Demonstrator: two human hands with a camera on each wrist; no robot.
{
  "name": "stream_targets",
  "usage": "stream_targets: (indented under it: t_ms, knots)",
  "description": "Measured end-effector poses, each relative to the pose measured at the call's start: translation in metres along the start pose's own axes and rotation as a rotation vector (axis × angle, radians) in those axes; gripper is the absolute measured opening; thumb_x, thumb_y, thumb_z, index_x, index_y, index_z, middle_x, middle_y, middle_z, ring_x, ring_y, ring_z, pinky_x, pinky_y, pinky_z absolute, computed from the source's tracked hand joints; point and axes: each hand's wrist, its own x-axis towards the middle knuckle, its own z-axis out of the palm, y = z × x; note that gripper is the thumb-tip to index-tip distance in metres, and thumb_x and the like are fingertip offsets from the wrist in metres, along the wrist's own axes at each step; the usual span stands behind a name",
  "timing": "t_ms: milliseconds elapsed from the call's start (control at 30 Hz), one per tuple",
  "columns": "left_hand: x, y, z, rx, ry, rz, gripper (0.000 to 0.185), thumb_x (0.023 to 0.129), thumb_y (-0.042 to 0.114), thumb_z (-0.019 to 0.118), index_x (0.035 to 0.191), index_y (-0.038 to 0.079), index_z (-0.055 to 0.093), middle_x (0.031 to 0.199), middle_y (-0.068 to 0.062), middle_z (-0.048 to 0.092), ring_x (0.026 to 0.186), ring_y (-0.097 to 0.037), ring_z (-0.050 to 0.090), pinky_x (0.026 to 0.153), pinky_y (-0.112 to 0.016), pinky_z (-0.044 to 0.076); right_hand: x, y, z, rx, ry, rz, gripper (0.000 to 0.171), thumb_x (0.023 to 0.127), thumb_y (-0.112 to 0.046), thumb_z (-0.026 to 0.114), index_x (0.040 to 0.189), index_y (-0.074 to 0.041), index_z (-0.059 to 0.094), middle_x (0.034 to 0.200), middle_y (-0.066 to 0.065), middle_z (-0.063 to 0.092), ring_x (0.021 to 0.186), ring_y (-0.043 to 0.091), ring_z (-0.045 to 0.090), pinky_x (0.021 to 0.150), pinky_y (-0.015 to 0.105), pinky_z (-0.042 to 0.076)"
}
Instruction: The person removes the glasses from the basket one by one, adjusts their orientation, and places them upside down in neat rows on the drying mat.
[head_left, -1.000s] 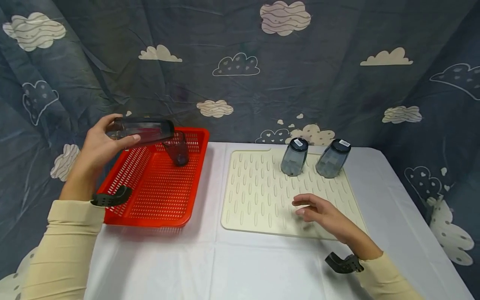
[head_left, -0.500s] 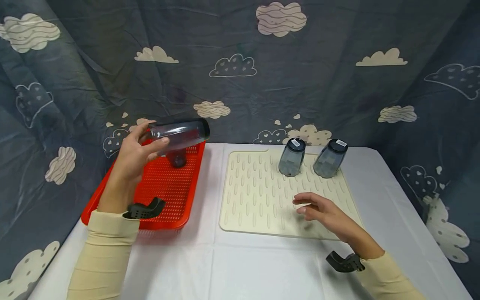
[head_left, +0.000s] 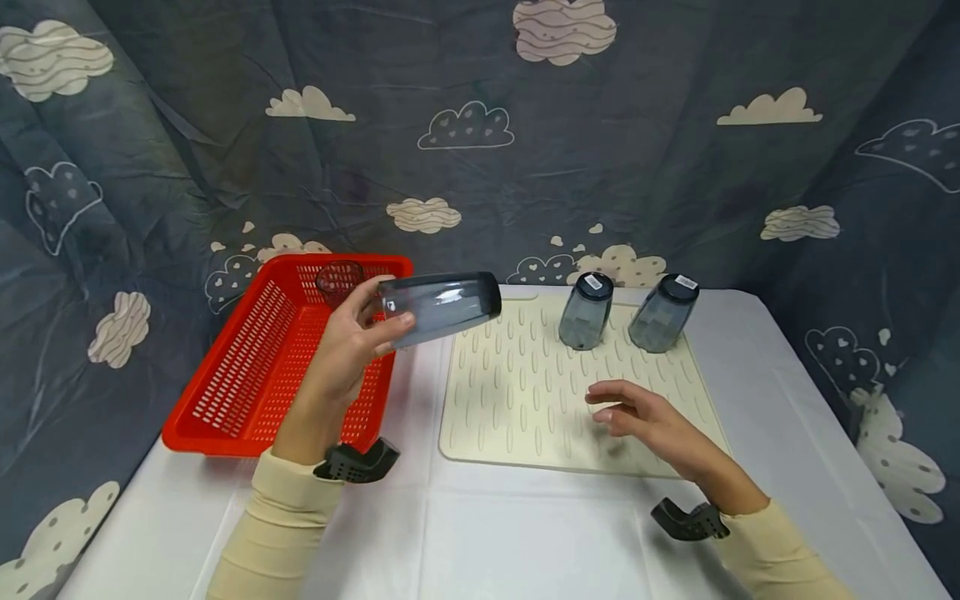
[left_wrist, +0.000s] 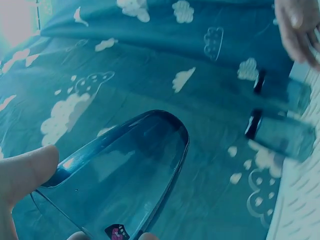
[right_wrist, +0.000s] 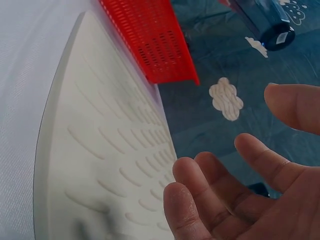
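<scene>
My left hand (head_left: 341, 354) grips a smoky blue drinking glass (head_left: 442, 308) by its rim end. The glass lies on its side in the air, its dark base pointing right, between the red basket (head_left: 217, 358) and the cream drying mat (head_left: 517, 400). In the left wrist view the thumb presses one side of the held glass (left_wrist: 125, 170) and fingertips show along the lower edge. My right hand (head_left: 645, 421) hovers over the mat's front right part, fingers loosely bent, holding nothing. Two like glasses stand upside down at the mat's back, one left (head_left: 586, 312), one right (head_left: 664, 315).
Another dark glass (head_left: 339, 279) leans in the basket's back right corner, partly hidden behind my left hand. Basket and mat rest on a white-covered table (head_left: 480, 533). A dark cloth with clouds (head_left: 480, 208) hangs close behind the table.
My left hand has carried the glass rightward out from over the basket, toward the mat. The right hand has stayed in place over the mat.
</scene>
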Motion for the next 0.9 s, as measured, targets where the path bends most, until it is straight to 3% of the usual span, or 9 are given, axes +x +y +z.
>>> stream_targets:
  t_ms: [167,333,533,633,767,833,900]
  knots:
    - [-0.004,-0.012,0.02,-0.026,-0.026,-0.06,0.063,0.088,0.011,0.066,0.146,0.014,0.042,0.138,-0.014,0.048,0.115,-0.029,0.055,0.105,-0.055,0.047,0.0,-0.004,0.0,-0.001,0.017,-0.006,0.046,0.102,-0.018,0.054,0.141,0.004,0.044,0.142,0.03,0.049,0.111,0.005,0.063,0.088,0.023,0.054]
    - [-0.008,-0.028,0.038,-0.04,-0.066,-0.128,0.066,0.086,0.011,0.068,0.147,0.013,0.042,0.134,-0.013,0.05,0.111,-0.025,0.056,0.097,-0.041,0.051,0.001,-0.008,0.004,0.022,0.037,-0.008,0.045,0.102,-0.018,0.053,0.142,0.001,0.043,0.142,0.028,0.049,0.109,0.001,0.063,0.089,0.024,0.055]
    - [-0.005,-0.046,0.058,-0.075,-0.097,-0.16,0.06,0.085,0.012,0.069,0.142,0.013,0.047,0.123,-0.012,0.052,0.101,-0.021,0.059,0.082,-0.029,0.052,0.011,-0.015,0.012,0.073,0.072,-0.074,0.046,0.102,-0.015,0.054,0.141,0.004,0.042,0.139,0.03,0.05,0.107,-0.001,0.063,0.087,0.024,0.056]
    - [-0.003,-0.053,0.067,-0.075,-0.105,-0.163,0.061,0.085,0.013,0.07,0.141,0.013,0.048,0.12,-0.011,0.054,0.096,-0.018,0.059,0.078,-0.028,0.05,0.015,-0.016,0.016,0.105,0.081,-0.102,0.046,0.102,-0.014,0.053,0.142,0.006,0.04,0.136,0.021,0.054,0.107,0.0,0.064,0.086,0.024,0.056]
    - [-0.002,-0.059,0.075,-0.09,-0.124,-0.175,0.062,0.084,0.012,0.07,0.142,0.012,0.048,0.119,-0.012,0.054,0.091,-0.017,0.06,0.075,-0.028,0.049,0.021,-0.016,0.021,0.162,0.103,-0.14,0.049,0.102,-0.012,0.052,0.145,0.005,0.035,0.13,-0.001,0.056,0.107,0.003,0.065,0.085,0.025,0.056]
    - [-0.002,-0.061,0.078,-0.103,-0.137,-0.184,0.061,0.084,0.012,0.07,0.141,0.012,0.048,0.118,-0.012,0.054,0.091,-0.016,0.061,0.075,-0.027,0.05,0.024,-0.018,0.024,0.18,0.118,-0.149,0.051,0.102,-0.011,0.052,0.147,0.003,0.033,0.13,-0.006,0.054,0.108,0.004,0.064,0.086,0.025,0.056]
    - [-0.002,-0.063,0.082,-0.12,-0.144,-0.19,0.059,0.085,0.012,0.069,0.141,0.012,0.048,0.118,-0.011,0.054,0.09,-0.016,0.061,0.076,-0.027,0.051,0.026,-0.02,0.027,0.2,0.138,-0.147,0.054,0.101,-0.01,0.053,0.149,0.0,0.032,0.132,-0.002,0.052,0.109,0.004,0.064,0.086,0.026,0.055]
